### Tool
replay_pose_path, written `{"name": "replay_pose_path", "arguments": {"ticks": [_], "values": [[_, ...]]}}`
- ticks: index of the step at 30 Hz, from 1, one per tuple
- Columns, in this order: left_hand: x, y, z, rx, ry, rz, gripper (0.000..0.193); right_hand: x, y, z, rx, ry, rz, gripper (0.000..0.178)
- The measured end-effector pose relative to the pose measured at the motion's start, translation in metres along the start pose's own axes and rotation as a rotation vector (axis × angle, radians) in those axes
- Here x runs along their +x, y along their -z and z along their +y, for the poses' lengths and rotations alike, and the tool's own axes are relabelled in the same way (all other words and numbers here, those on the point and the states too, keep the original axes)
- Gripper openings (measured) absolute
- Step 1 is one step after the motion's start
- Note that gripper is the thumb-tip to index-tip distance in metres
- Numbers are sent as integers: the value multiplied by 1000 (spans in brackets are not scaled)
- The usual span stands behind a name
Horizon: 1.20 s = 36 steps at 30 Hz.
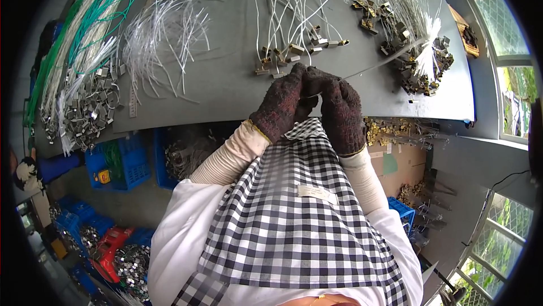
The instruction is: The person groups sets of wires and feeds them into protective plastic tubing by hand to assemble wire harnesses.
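Note:
Both my hands, in dark red-and-black knitted gloves, meet at the table's near edge. My left hand point(280, 105) is closed, its fingertips pinched against those of the right. My right hand point(344, 114) is closed on a thin grey wire point(373, 69), which runs out from its fingers toward the upper right. Whatever sits between the fingertips is hidden by the gloves. Just beyond the hands lies a loose group of small metal blocks point(295, 49), with pale wires point(281, 9) trailing from them toward the far side.
On the grey table point(226, 74), clear strands point(164, 40) and a bundle of white and green wires point(96, 28) with metal pieces point(93, 108) lie left. Brass-coloured blocks with wires point(418, 74) are heaped right. Below stand blue crates point(121, 164) and a red container point(107, 252).

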State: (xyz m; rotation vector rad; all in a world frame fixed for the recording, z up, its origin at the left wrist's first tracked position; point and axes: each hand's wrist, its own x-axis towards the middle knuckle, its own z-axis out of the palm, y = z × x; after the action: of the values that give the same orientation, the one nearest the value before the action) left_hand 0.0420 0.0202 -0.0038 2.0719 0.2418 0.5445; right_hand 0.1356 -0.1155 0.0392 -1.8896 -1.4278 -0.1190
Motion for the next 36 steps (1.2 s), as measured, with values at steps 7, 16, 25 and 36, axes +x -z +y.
{"name": "replay_pose_path", "arguments": {"ticks": [7, 16, 25, 36], "values": [[0, 5, -13, -412, 2, -49, 38, 30, 12, -13, 874, -681, 107, 31], [-2, 19, 2, -1010, 672, -8, 52, 30, -32, -5, 785, -507, 72, 23], [-18, 117, -128, 610, 455, 655, 38, 73, -49, 73, 145, -294, 43, 35], [-37, 207, -184, -322, 762, 585, 23, 22, -60, 36, 567, -677, -249, 29]]}}
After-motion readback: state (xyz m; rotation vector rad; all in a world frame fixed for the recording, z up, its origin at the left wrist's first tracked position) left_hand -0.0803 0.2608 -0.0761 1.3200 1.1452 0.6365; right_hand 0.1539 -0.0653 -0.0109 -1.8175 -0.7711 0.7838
